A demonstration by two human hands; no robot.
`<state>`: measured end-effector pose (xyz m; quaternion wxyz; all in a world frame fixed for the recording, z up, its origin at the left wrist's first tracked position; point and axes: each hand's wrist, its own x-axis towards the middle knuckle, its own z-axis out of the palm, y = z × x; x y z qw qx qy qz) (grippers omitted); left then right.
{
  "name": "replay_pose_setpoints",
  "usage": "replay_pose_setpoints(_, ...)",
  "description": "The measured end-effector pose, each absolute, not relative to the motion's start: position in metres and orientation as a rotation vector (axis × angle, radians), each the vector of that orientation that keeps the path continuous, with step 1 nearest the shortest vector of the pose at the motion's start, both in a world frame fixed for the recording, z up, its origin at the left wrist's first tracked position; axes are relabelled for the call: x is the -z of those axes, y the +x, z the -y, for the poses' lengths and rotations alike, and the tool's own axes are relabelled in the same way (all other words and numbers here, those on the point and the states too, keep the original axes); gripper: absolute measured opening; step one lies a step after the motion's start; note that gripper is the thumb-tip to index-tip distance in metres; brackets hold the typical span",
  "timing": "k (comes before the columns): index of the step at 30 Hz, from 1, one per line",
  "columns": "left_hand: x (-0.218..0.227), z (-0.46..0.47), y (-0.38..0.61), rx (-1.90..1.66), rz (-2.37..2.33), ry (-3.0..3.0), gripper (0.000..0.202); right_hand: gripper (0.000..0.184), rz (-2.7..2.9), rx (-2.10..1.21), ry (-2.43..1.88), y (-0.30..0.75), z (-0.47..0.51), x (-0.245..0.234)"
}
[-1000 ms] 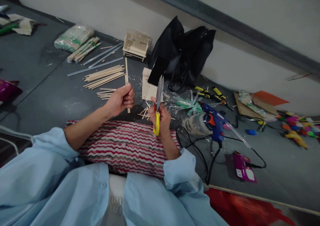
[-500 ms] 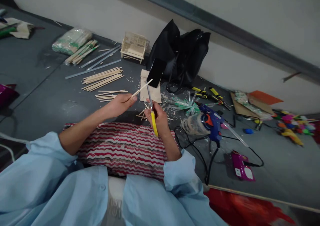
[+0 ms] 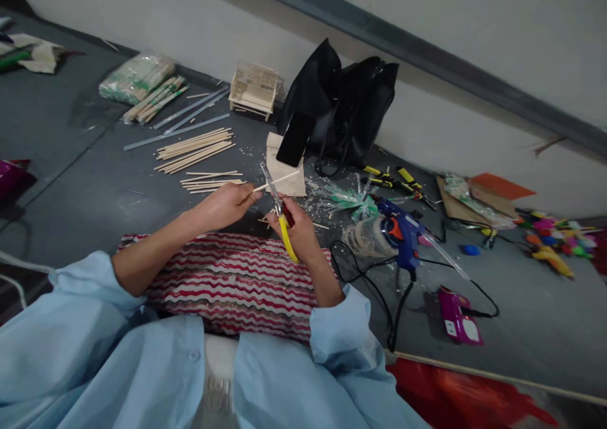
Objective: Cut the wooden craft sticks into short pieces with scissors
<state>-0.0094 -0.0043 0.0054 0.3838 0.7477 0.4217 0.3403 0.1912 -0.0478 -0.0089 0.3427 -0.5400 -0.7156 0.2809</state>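
Between the fingers of my left hand [image 3: 230,206] is a thin wooden stick [image 3: 287,177], its free end pointing right and slightly away from me. My right hand [image 3: 300,228] grips a pair of scissors with yellow handles [image 3: 287,236]. The metal blades cross the stick just beyond my left fingertips; whether they touch it I cannot tell. Below the blades, short cut sticks [image 3: 268,216] lie partly hidden by my right hand. A striped cushion [image 3: 227,283] lies under my forearms.
Bundled long sticks [image 3: 194,149] and shorter ones [image 3: 213,182] lie left. Behind are a small stick-built chair [image 3: 255,90], a black phone [image 3: 296,139] and a black bag [image 3: 341,106]. A blue glue gun [image 3: 405,233] with trailing cable, a plastic jar [image 3: 370,236] and pliers [image 3: 379,177] are right.
The scissors have tilted left, and their blades now cross the stick nearer my left fingers. The stick has swung to a flatter angle, its tip moving right and closer to me.
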Motion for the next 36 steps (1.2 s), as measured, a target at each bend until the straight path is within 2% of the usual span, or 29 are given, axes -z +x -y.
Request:
replay_pose_setpoints(9,-0.006,0.005,-0.009,-0.851,-1.096,1.91,0.026,0.046,1.873,-0.81,-1.423,0.194,0.049,0.005)
replay_pose_setpoints(18,-0.002,0.006,-0.009,-0.835,-1.133,2.004,0.03,0.043,1.864,-0.781,-1.49,0.198,0.045,0.022)
replay_pose_setpoints(24,0.0,0.006,-0.005,-1.042,-1.156,1.856,0.019,0.042,1.799,-0.788,-1.488,0.197,0.045,0.02)
replay_pose_setpoints(28,0.002,0.007,-0.004,-1.137,-1.125,1.831,0.02,0.043,1.787,-0.787,-1.51,0.197,0.046,0.017)
replay_pose_setpoints(36,0.0,0.004,-0.008,-1.061,-1.129,1.966,0.023,0.048,1.773,-0.868,-1.508,0.198,0.047,0.018)
